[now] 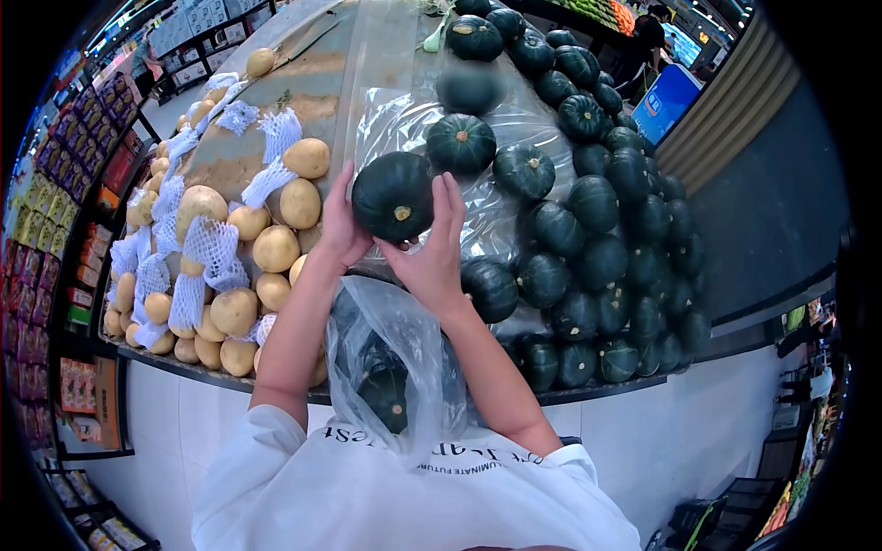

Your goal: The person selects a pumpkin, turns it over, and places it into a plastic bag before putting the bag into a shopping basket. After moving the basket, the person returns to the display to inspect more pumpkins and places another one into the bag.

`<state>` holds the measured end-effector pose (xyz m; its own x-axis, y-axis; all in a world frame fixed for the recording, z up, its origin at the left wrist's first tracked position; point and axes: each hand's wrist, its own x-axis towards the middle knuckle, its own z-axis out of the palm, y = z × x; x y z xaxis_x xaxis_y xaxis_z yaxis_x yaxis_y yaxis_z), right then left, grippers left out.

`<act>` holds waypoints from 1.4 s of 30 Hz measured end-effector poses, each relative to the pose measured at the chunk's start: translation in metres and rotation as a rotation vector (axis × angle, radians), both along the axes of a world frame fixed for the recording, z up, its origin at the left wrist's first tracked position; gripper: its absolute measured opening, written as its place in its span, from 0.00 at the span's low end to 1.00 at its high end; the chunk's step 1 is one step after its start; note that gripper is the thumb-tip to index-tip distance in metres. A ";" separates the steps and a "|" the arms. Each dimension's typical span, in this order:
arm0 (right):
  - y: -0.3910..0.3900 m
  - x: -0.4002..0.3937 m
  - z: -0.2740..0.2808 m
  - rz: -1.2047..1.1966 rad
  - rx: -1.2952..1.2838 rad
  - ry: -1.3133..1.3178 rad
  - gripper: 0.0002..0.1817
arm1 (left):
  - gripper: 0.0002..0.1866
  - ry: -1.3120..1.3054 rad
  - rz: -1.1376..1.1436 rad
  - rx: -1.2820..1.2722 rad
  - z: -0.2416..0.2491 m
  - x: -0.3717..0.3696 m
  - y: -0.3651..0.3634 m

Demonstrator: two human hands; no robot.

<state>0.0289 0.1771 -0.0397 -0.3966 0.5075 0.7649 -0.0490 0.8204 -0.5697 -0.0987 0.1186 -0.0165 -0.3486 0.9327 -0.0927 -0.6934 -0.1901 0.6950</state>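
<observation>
I hold a dark green squash (393, 195) up over a produce stand, stem end toward me. My left hand (341, 225) cups its left side and my right hand (435, 248) grips its right side. A clear plastic bag (395, 363) hangs from my right wrist against my white shirt, with another dark green squash (384, 395) inside it.
A pile of dark green squashes (597, 211) fills the right of the stand, partly over clear plastic sheeting (404, 119). Yellow melons (234, 243) in white foam netting lie on the left. Shelves (55, 230) of packaged goods run down the left aisle. A person (643, 41) stands far back.
</observation>
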 end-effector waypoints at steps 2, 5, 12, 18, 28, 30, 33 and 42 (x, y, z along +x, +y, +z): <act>0.001 -0.002 -0.001 -0.019 0.014 0.029 0.53 | 0.37 -0.041 -0.035 0.031 0.001 -0.002 -0.002; 0.001 0.001 0.002 -0.031 0.061 0.085 0.52 | 0.38 -0.070 -0.103 0.074 0.000 -0.005 -0.003; 0.003 0.005 0.005 -0.067 0.059 0.109 0.50 | 0.39 -0.090 -0.072 0.118 0.009 0.002 -0.002; 0.009 0.006 0.003 -0.058 -0.026 0.208 0.45 | 0.42 0.029 -0.218 0.141 0.005 0.003 -0.001; 0.011 0.006 0.007 0.014 -0.085 0.159 0.46 | 0.38 0.016 -0.196 0.097 0.006 0.006 -0.002; 0.008 0.007 0.008 0.016 -0.068 0.135 0.47 | 0.36 -0.066 -0.167 0.094 0.005 0.004 -0.002; 0.007 0.007 0.009 0.025 -0.066 0.121 0.47 | 0.36 -0.063 -0.163 0.085 0.001 0.000 -0.002; 0.003 0.005 0.008 0.026 -0.032 0.008 0.51 | 0.36 -0.023 -0.025 0.177 0.000 0.000 0.004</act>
